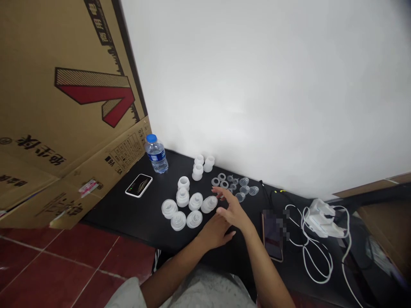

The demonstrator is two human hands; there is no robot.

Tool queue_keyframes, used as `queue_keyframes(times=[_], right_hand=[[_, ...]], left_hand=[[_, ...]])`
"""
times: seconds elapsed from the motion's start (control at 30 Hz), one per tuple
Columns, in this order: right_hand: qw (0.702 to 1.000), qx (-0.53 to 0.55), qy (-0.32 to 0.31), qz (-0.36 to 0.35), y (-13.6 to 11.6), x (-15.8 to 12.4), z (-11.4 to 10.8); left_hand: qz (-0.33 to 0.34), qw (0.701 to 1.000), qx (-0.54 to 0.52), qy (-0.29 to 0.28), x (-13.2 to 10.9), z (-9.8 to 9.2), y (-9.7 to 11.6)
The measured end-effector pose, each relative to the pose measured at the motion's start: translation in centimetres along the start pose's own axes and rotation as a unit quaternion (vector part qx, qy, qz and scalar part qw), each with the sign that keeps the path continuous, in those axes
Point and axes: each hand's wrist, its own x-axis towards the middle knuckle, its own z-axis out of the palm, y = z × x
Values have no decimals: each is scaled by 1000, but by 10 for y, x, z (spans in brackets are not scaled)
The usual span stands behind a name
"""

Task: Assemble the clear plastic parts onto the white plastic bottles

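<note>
My right hand [233,208] reaches forward over the black table [135,214] with fingers stretched out, its fingertips near the small clear rings and valves [236,185]. My left hand [215,231] lies lower and behind it, fingers loosely extended, holding nothing, close to a white plastic cup-shaped part [209,203]. Several such white parts [183,205] stand in a cluster left of my hands, and three more white parts [202,166] stand near the wall.
A water bottle with a blue cap [156,154] and a white-edged phone [139,185] lie at the left. A large cardboard box [64,107] leans there. Another phone [273,235], a white charger with cables [323,222] lie at the right. Red tiled floor below.
</note>
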Motion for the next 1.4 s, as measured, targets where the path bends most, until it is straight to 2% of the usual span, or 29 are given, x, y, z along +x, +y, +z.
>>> queue_keyframes(times=[0.17,0.37,0.47,0.63,0.8,0.97,1.1,1.3,1.4], right_hand=[[999,-37,-24,-16,-37,29,-11],[988,-93,-104,-66,-74,70,6],[979,-131,-138,-73,-81,89,21],[973,-184,-139,-27,-74,109,34],[985,-142,-89,38,-47,105,18],[994,-98,-23,30,-26,87,2],[992,-121,1,32,-36,76,-2],[989,-142,-39,22,-53,72,0],[992,-119,-25,28,-51,69,-2]], left_hand=[[11,1000,4,-15,6,-11,8],[-2,1000,0,-18,7,-10,8],[4,1000,-6,-12,5,-10,8],[-5,1000,6,-25,6,-16,12],[4,999,18,-37,9,-18,12],[3,999,27,-42,9,-14,8],[6,998,34,-51,9,-13,7],[-4,997,45,-62,10,-16,11],[-5,997,47,-65,11,-17,12]])
